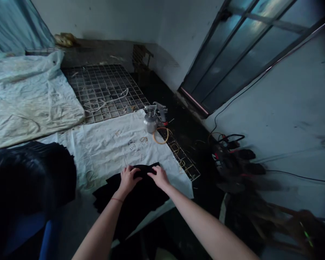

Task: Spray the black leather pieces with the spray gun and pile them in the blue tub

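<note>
The black cloth [147,191] lies at lower centre of the frame, its layers fanned unevenly along the left edge, on a white sheet [103,135]. Both hands rest at its far edge: the left hand [129,178] has its fingers bent and its thumb standing apart; the right hand [159,177] is loosely curled, thumb pointing inward. Whether either pinches the cloth I cannot tell. The forearms hide part of the cloth.

Beyond the hands, near the middle, a spray gun [151,123] stands upright on the sheet's far corner, with an orange ring [167,136] just beside it. Small yellow bands [144,139] lie nearer the cloth, beside some handwriting on the sheet. At lower left a bulky black pile [35,169] closes off that side, a blue tube [45,240] below it.

Farther back is a wire grid [105,77] with white rope [104,104] across it, and a stained cover [29,97] at left. A chair [141,57] stands at upper centre, and dark equipment [233,155] fills the right.
</note>
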Demonstrator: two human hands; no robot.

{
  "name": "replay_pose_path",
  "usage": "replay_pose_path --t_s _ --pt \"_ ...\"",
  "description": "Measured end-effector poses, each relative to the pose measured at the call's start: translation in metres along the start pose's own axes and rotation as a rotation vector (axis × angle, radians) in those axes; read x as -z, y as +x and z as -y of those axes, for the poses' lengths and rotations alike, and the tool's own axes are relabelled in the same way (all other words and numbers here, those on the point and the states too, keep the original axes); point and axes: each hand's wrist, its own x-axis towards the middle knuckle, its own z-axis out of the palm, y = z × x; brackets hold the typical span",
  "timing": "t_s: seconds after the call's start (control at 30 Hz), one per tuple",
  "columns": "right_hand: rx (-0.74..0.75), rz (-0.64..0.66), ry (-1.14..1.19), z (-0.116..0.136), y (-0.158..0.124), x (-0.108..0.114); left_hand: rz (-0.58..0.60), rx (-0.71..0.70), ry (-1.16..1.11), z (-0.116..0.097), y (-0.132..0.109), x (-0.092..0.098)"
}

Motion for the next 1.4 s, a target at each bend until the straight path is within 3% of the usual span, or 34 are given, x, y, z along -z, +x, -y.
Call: replay_pose_path --t_s 0.1,0.17,0.27,0.33,0.43,0.53,0.73,0.83,0.93,1.03,1.17,1.4 --pt "0.119 0.104 0.230 -0.009 -0.041 0.018 0.035 -0.156 -0.083 -0.006 -0.012 0.006" --pt "0.003 0.206 0.465 -0.017 -0.065 0.030 0.109 -0.239 -0.159 -0.010 -0.024 0.013" --pt "-0.211 0.290 0.707 -0.032 -0.073 0.038 0.218 -0.158 -0.088 -0.015 -0.037 0.017" --pt "-0.215 0.205 0.617 -0.041 -0.059 0.036 0.223 -0.091 0.044 -0.017 -0.036 0.013" --pt "-0.120 0.026 0.238 -0.047 -0.030 0.027 0.189 -0.053 0.219 -0.013 -0.028 0.003" --pt "-0.061 0.035 0.023 -0.043 -0.014 0.021 0.160 0.043 0.277 -0.004 -0.028 -0.004" --pt "0.019 0.048 -0.105 -0.040 -0.016 0.007 0.089 0.234 0.223 0.004 -0.038 -0.009" --pt "0.080 -0.047 -0.223 -0.043 -0.017 -0.001 0.048 0.202 0.340 0.002 -0.035 -0.016" --pt "0.105 -0.130 -0.276 -0.042 -0.016 -0.005 -0.064 0.109 0.396 0.002 -0.031 -0.020" --pt "0.032 -0.150 -0.277 -0.039 -0.012 -0.008 -0.165 0.057 0.383 0.004 -0.029 -0.020" --pt "-0.040 -0.184 -0.191 -0.039 -0.010 -0.007 -0.177 -0.014 0.327 0.005 -0.031 -0.019" --pt "0.242 -0.249 -0.089 -0.040 -0.024 -0.002 -0.189 -0.027 0.298 -0.002 -0.045 -0.021"
